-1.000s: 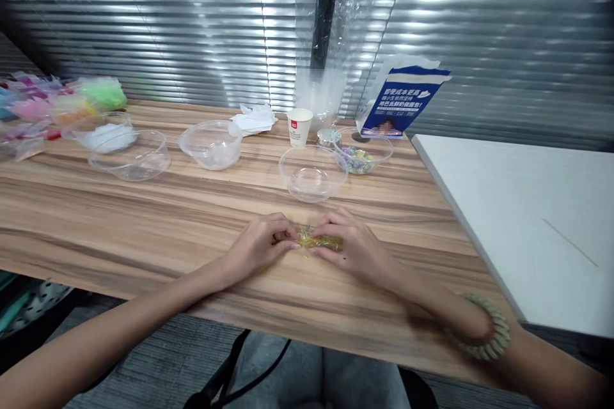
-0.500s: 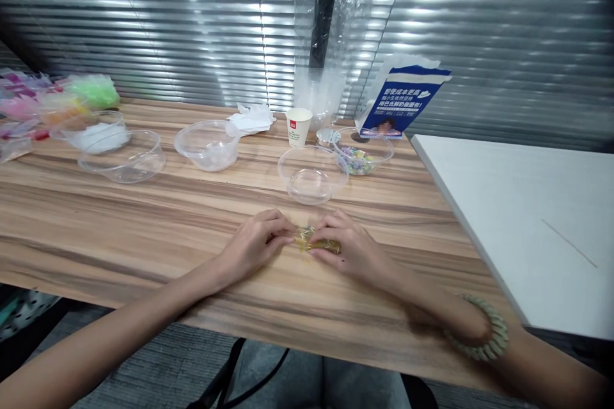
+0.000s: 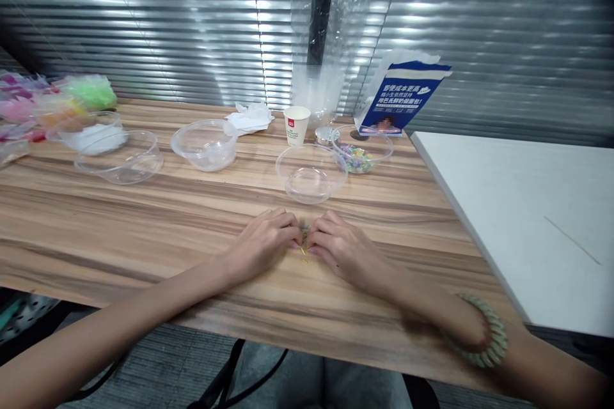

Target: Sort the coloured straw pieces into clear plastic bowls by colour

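Note:
My left hand [image 3: 268, 239] and my right hand [image 3: 343, 246] rest on the wooden table [image 3: 192, 217] with their fingertips close together. The fingers of both are closed round a small yellow-gold thing [image 3: 304, 243], mostly hidden between them; thin gold strands show in the gap. A few gold bits lie on the wood just below the fingertips. Just beyond my hands stands a clear round bowl [image 3: 309, 186]. Behind it on the right, another clear bowl [image 3: 355, 158] holds small multicoloured pieces.
Further left are a clear bowl [image 3: 206, 150], another clear bowl [image 3: 122, 166], white tissues [image 3: 250, 118] and colourful bags [image 3: 91, 91]. A paper cup [image 3: 296, 126], a silver lid [image 3: 327, 135] and a blue packet [image 3: 403, 99] stand at the back. A white board [image 3: 527, 204] lies right.
My hands have come closer together, and my right hand's fingers have shifted left over the gold thing. Less of it shows now.

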`<state>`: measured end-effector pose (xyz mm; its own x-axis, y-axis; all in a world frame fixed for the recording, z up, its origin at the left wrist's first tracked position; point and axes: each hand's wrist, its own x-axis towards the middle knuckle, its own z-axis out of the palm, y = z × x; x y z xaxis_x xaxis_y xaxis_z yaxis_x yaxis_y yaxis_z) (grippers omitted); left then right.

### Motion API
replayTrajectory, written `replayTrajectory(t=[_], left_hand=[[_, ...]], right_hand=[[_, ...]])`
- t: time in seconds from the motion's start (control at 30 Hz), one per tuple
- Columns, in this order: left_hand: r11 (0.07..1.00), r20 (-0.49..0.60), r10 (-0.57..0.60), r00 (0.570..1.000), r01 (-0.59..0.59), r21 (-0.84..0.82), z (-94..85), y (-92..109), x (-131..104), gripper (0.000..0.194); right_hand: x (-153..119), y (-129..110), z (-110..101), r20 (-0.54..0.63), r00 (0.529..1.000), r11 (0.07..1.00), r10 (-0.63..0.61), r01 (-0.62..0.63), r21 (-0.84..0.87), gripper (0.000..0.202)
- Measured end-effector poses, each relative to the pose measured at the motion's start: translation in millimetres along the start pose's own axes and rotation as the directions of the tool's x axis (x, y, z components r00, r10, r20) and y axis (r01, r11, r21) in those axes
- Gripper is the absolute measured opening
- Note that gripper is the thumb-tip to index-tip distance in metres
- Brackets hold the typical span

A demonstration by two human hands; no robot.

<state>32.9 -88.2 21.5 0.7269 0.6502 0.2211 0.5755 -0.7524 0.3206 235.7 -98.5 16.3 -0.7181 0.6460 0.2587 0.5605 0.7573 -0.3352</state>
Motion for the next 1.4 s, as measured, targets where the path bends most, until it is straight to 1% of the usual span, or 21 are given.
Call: replayTrajectory(t=[0.07, 0.13, 0.2, 0.27, 0.3, 0.4, 0.5, 0.57, 0.63, 0.7, 0.77, 0.8, 0.83, 0.87, 0.9, 0.97, 1.0, 1.07, 1.17, 1.27, 1.4], left_hand=[[0.999, 0.036, 0.011, 0.999, -0.013, 0.039, -2.9, 1.8, 2.6, 0.016], [0.998, 0.068, 0.026, 0.997, -0.030, 0.061, -4.9, 3.0, 5.0, 0.012], [0.996, 0.091, 0.041, 0.995, -0.048, 0.082, -4.9, 3.1, 6.4, 0.011], [0.992, 0.101, 0.058, 0.993, -0.069, 0.104, -3.4, 2.5, 6.0, 0.012], [0.990, 0.101, 0.069, 0.992, -0.081, 0.113, -2.6, 2.3, 5.1, 0.012], [0.983, 0.078, 0.115, 0.990, -0.125, 0.135, -4.1, 2.9, 1.8, 0.014], [0.975, -0.049, 0.149, 0.988, -0.138, 0.172, -14.9, 3.9, 6.8, 0.019], [0.977, -0.197, 0.134, 0.971, -0.096, 0.191, -24.4, 1.3, 19.6, 0.021], [0.977, -0.290, 0.072, 0.954, -0.009, 0.212, -31.9, -6.0, 38.7, 0.018], [0.964, -0.319, -0.007, 0.948, 0.091, 0.251, -35.5, -16.9, 58.8, 0.017], [0.946, -0.313, -0.037, 0.949, 0.134, 0.296, -36.0, -27.2, 73.1, 0.018], [0.937, -0.313, -0.033, 0.949, 0.138, 0.320, -35.6, -30.6, 76.2, 0.019], [0.932, -0.326, -0.015, 0.945, 0.131, 0.337, -34.9, -32.1, 76.0, 0.020], [0.932, -0.349, 0.012, 0.937, 0.117, 0.344, -34.0, -31.5, 72.4, 0.020], [0.937, -0.378, 0.041, 0.925, 0.096, 0.336, -32.8, -29.1, 65.5, 0.019], [0.966, -0.413, 0.081, 0.907, 0.031, 0.258, -28.6, -19.6, 44.2, 0.016], [0.983, -0.396, 0.079, 0.915, -0.006, 0.181, -25.5, -13.7, 31.3, 0.015], [0.999, -0.288, 0.037, 0.957, -0.040, -0.005, -17.1, -2.2, 6.2, 0.014], [0.986, -0.099, -0.039, 0.994, 0.022, -0.165, -2.6, 8.9, -18.3, 0.017], [0.972, -0.045, -0.069, 0.997, 0.057, -0.229, 8.8, 11.1, -22.1, 0.022], [0.968, -0.034, -0.020, 0.999, 0.011, -0.249, 14.5, 9.1, -12.7, 0.018]], right_hand=[[-0.4, 1.0, -3.2, -0.043, 0.999, 1.000, 0.002, -0.002, -0.014, 0.017], [2.2, 4.2, -12.3, -0.180, 0.984, 1.000, 0.016, -0.015, 0.009, 0.018], [9.7, 10.1, -25.2, -0.352, 0.934, 0.998, 0.060, -0.045, 0.051, 0.016], [21.7, 18.3, -37.0, -0.456, 0.884, 0.995, 0.103, -0.092, 0.046, 0.012], [28.7, 23.1, -41.1, -0.472, 0.875, 0.994, 0.109, -0.111, 0.023, 0.011], [47.8, 37.6, -44.6, -0.402, 0.903, 0.980, 0.153, -0.190, -0.053, 0.011], [57.5, 47.1, -41.8, -0.332, 0.919, 0.961, 0.211, -0.257, -0.100, 0.012], [57.6, 48.3, -41.2, -0.320, 0.932, 0.970, 0.172, -0.216, -0.108, 0.012], [53.5, 45.2, -42.2, -0.360, 0.928, 0.987, 0.098, -0.138, -0.087, 0.012], [45.4, 38.9, -43.3, -0.451, 0.891, 0.994, 0.053, -0.091, -0.063, 0.011], [33.5, 31.1, -43.1, -0.498, 0.866, 0.995, 0.045, -0.081, -0.051, 0.010], [26.5, 27.2, -42.5, -0.460, 0.887, 0.997, 0.038, -0.063, -0.040, 0.008], [19.2, 23.6, -41.5, -0.376, 0.927, 1.000, 0.016, -0.024, -0.014, 0.007], [12.1, 20.4, -40.3, -0.260, 0.965, 0.999, -0.025, 0.035, 0.033, 0.007], [5.7, 17.5, -39.0, -0.151, 0.986, 0.993, -0.065, 0.080, 0.090, 0.007], [-4.0, 13.2, -36.2, -0.008, 0.996, 0.981, -0.094, 0.094, 0.169, 0.009], [-6.7, 11.6, -34.9, 0.026, 0.996, 0.979, -0.083, 0.076, 0.186, 0.009], [-8.5, 9.5, -32.0, 0.059, 0.997, 0.981, -0.050, 0.038, 0.191, 0.010], [-6.5, 9.4, -26.9, 0.058, 0.997, 0.986, -0.044, 0.033, 0.166, 0.009], [-6.0, 11.7, -22.0, 0.035, 0.998, 0.990, -0.048, 0.043, 0.132, 0.011], [-8.9, 14.4, -17.9, 0.019, 0.998, 0.992, -0.052, 0.050, 0.115, 0.015]])
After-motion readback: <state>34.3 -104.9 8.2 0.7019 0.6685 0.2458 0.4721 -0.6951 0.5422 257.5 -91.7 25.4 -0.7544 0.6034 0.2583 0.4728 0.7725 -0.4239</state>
